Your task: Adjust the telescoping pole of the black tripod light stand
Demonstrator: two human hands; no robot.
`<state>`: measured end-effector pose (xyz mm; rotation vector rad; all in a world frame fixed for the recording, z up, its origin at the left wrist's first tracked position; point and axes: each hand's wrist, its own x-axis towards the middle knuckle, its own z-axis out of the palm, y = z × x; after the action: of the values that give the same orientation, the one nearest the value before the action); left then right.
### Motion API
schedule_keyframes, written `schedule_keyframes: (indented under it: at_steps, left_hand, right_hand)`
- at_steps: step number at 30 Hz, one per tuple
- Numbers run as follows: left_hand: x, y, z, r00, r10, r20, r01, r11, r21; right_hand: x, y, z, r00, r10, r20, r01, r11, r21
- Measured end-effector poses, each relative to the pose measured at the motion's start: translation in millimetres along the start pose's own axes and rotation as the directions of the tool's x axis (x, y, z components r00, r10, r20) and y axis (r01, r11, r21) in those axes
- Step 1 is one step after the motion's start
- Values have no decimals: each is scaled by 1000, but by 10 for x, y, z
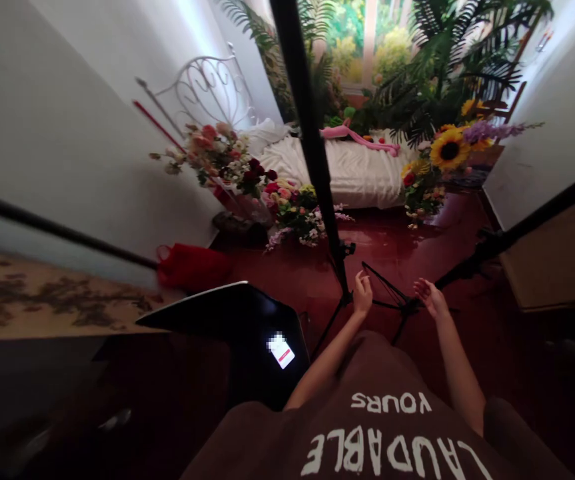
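My left hand point(362, 293) is held out low in the middle, its fingers pointing up and apart, with nothing seen in it. Just beside it rises a black tripod stand point(312, 147); whether they touch I cannot tell. Opposite, my right hand point(432, 298) is raised with loosely curled, spread fingers, and it looks bare. It is near the lower part of a second black tripod stand point(472, 260), which leans out to the right. Thin black tripod legs point(386, 285) show on the floor between the two hands.
To the left sits a dark glossy panel point(217, 310) with a small lit screen point(282, 353). A red bag point(192, 267) lies behind it. Ahead are a white-draped bed point(362, 173), flower bunches point(212, 150), sunflowers point(450, 150) and palm leaves point(417, 87). The floor point(382, 233) is dark red.
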<state>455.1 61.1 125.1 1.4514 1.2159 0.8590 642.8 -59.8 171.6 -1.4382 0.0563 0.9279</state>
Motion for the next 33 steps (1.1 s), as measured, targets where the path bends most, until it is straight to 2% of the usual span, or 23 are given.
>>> schedule_keyframes:
  at_steps: [2, 4, 6, 8, 12, 14, 17, 19, 26, 29, 33]
  left_hand:
    - [41, 160, 191, 983, 41, 179, -43, 999, 9]
    - [94, 394, 414, 938, 134, 318, -141, 990, 0]
    - [127, 645, 669, 860, 248, 446, -258, 965, -39]
    - [129, 873, 953, 760, 350, 548, -350, 930, -110]
    - [61, 1231, 1560, 570, 541, 618, -489, 828, -273]
    - [16, 1368, 1836, 514, 599, 613, -541, 782, -310]
    - [-25, 1499, 2126, 499, 594, 631, -575, 772, -271]
    - [-32, 1524, 2213, 502, 566, 654, -582, 780, -229]
    - [-42, 1455, 2224, 547, 550, 631, -579, 793, -189]
    - [-46, 1449, 2247, 553, 549, 627, -582, 793, -181]
    - [-40, 1442, 2285, 562, 558, 611, -609, 779, -151]
  right_hand:
    - [12, -172, -242, 981, -115, -156, 125, 990, 58]
    - [6, -355, -437, 932, -233, -278, 264, 962, 77]
    - [-15, -521, -584, 890, -314, -330, 358, 931, 77]
    - [-45, -655, -683, 872, -349, -344, 395, 916, 72]
    - [-99, -827, -798, 860, -362, -359, 401, 915, 41]
    - [-112, -881, -846, 869, -338, -360, 355, 935, -22]
    - [-113, -943, -911, 895, -312, -318, 287, 950, -124]
    - [-112, -980, -941, 905, -324, -277, 296, 945, -141]
    - [-153, -1061, -983, 926, -332, -178, 310, 940, -140]
    - [-173, -1068, -999, 892, -425, -154, 403, 902, -156]
    - [-148, -1074, -999, 809, -571, -143, 536, 815, -220]
